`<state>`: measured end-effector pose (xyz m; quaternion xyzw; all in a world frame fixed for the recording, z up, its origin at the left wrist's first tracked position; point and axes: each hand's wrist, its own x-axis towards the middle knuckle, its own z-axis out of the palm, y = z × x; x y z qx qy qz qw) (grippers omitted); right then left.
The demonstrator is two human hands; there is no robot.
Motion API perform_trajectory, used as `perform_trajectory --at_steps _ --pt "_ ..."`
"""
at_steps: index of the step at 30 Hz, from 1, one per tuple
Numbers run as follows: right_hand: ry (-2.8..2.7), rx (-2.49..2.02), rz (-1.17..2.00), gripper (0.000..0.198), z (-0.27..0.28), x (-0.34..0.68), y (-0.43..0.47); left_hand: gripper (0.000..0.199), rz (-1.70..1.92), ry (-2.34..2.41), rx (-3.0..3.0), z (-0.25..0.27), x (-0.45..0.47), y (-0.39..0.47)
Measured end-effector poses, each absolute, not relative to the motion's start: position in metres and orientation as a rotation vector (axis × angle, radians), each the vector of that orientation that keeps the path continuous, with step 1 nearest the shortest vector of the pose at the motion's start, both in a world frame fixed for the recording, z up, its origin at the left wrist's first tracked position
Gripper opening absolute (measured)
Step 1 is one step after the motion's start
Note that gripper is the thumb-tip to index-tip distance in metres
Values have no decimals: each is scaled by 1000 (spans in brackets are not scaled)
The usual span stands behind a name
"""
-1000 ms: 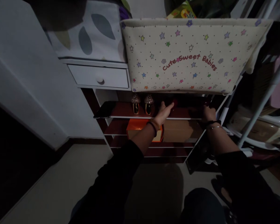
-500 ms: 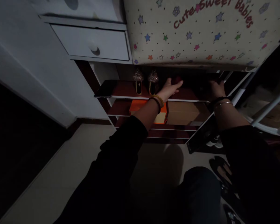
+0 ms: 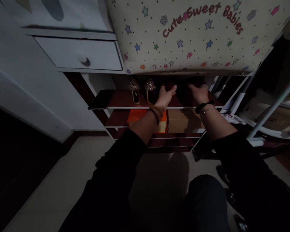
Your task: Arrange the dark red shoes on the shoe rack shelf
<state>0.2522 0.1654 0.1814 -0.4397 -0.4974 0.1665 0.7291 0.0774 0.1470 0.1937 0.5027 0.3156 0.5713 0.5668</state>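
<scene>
Both my hands reach onto the top shelf (image 3: 120, 100) of a low dark-red shoe rack. My left hand (image 3: 165, 96) lies with fingers stretched out, just right of a pair of glittery dark shoes (image 3: 142, 90). My right hand (image 3: 198, 92) sits a little further right on the same shelf, fingers curled down into the shadow. Something dark red (image 3: 181, 88) lies between the hands, too dim to make out, and whether either hand grips it is hidden.
A cream fabric bin (image 3: 190, 35) printed with stars and "Cute Sweet Babies" overhangs the rack. A white drawer (image 3: 79, 58) is at upper left. An orange box (image 3: 145, 120) and a brown box (image 3: 183, 120) sit on the lower shelf. A white metal frame (image 3: 270, 109) stands at right.
My right hand has moved left along the top shelf, closer to my left hand. The view has shifted down and to the right.
</scene>
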Motion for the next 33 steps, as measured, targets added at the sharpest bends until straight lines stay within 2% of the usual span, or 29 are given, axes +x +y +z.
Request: perform_trajectory --at_steps 5,15,26,33 --pt "-1163 -1115 439 62 164 236 151 44 1359 769 1204 188 77 150" --pt "-1281 -999 519 74 161 232 148 43 1323 737 1215 179 69 162" --pt "-1372 -1025 422 87 148 233 151 55 1244 839 1286 186 66 149" --pt "-1379 -1020 413 83 144 235 155 60 1269 850 1326 185 69 149"
